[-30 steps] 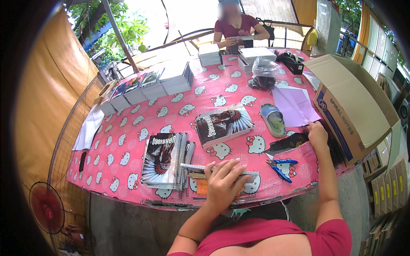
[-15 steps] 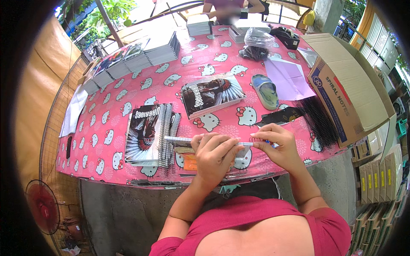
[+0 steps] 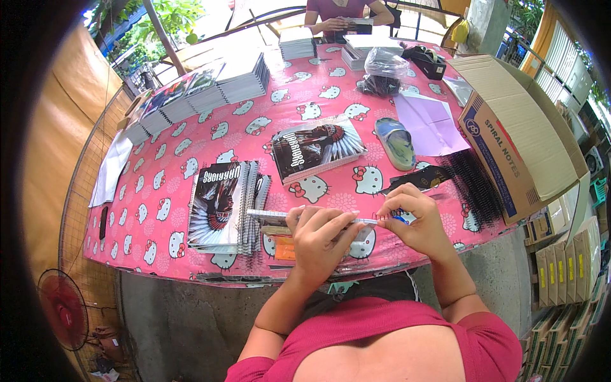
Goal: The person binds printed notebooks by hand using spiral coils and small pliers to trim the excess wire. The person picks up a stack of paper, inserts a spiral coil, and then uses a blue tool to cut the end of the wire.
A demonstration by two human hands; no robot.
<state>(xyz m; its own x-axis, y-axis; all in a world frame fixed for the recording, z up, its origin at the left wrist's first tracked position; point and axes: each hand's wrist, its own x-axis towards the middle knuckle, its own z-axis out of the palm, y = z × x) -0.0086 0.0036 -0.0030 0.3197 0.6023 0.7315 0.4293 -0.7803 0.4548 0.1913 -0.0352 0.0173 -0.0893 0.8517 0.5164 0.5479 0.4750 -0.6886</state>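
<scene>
My left hand (image 3: 323, 237) is closed over a notebook (image 3: 266, 214) held edge-on above the table's near side, its fingers lying across the top edge. At the notebook's right end my right hand (image 3: 412, 219) pinches a thin spiral coil, partly hidden by the fingers. Something small and blue (image 3: 401, 219) shows beneath those fingers; its kind is unclear. To the left lies a stack of spiral notebooks (image 3: 219, 207) with a dark picture cover. Beyond my hands is a second stack of notebooks (image 3: 318, 146). An orange item (image 3: 284, 249) sits below the held notebook.
A bundle of black spiral coils (image 3: 474, 188) lies beside a large open cardboard box (image 3: 499, 159) on the right. Near it are a slipper (image 3: 396, 143) and purple paper (image 3: 433, 124). More notebooks (image 3: 242, 79) line the far left edge. Another person (image 3: 344, 19) is across the table.
My hands stay at the notebook's edge; the right fingers have shifted slightly on the coil. The view has tilted a little. The person opposite now holds up a dark item.
</scene>
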